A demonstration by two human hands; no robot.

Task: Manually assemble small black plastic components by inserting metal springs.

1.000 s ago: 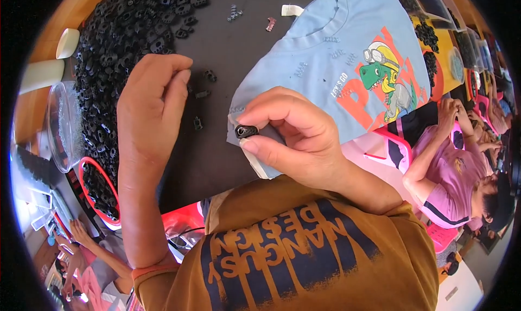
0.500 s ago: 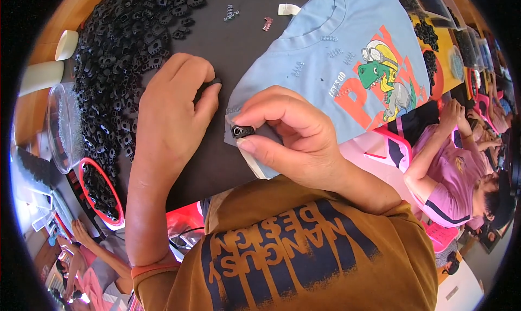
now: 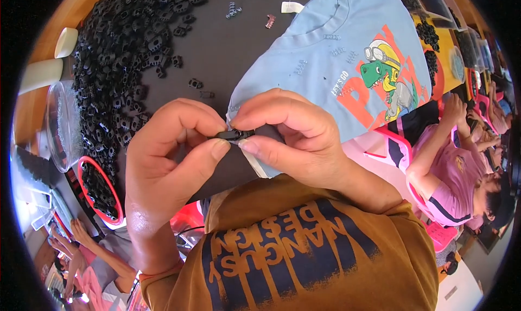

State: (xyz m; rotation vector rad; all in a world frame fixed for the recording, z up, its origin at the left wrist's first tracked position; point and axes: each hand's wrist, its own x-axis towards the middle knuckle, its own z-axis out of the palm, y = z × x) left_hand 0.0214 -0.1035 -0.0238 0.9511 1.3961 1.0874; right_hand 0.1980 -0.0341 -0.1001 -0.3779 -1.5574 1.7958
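Thumb and fingertips of my left hand point(image 3: 176, 154) pinch a small black plastic piece point(image 3: 225, 135). My right hand point(image 3: 296, 132) pinches a second black plastic piece point(image 3: 245, 133), with a bit of shiny metal, perhaps a spring, at its inner end. The two pieces meet end to end in front of my chest; whether they are joined I cannot tell. A large heap of similar black pieces point(image 3: 122, 50) covers the left of the dark table. On the right, a light blue T-shirt point(image 3: 287, 56) lies spread with several small metal springs point(image 3: 300, 67) on it.
A clear round tub point(image 3: 61, 127) of springs stands at the left edge, near a red-rimmed basket point(image 3: 100, 194) of black parts. Loose springs point(image 3: 233, 10), a pinkish piece point(image 3: 271, 21) and a white tag point(image 3: 292, 7) lie at the far side. A co-worker in pink point(image 3: 450, 164) sits at right.
My left hand has come from the heap's edge toward the right hand with a black piece, bringing it against the other piece. My right hand has stayed nearly in place.
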